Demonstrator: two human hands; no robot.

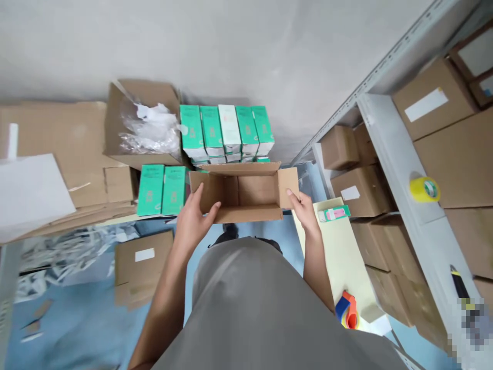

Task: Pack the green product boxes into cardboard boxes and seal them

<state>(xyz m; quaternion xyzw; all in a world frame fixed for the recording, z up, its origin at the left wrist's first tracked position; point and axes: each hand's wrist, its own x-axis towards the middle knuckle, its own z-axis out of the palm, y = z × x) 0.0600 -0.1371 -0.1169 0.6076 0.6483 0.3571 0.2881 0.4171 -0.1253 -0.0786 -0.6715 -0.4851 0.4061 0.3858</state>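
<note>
I hold an open, empty brown cardboard box point(246, 191) in front of my chest, its flaps spread outward. My left hand point(194, 217) grips the box's left end, thumb over the near wall. My right hand point(302, 208) is wrapped on the right flap and corner. Just beyond the box stands a row of green and white product cartons point(227, 131). Two more green cartons point(162, 189) lie to the left of the box.
An open carton with clear plastic wrap point(146, 128) sits at the back left on flattened cardboard point(57, 139). Metal shelving point(400, 180) on the right carries brown boxes and a yellow tape roll point(424, 189). A tape dispenser point(346, 310) lies on a pale surface by my right arm.
</note>
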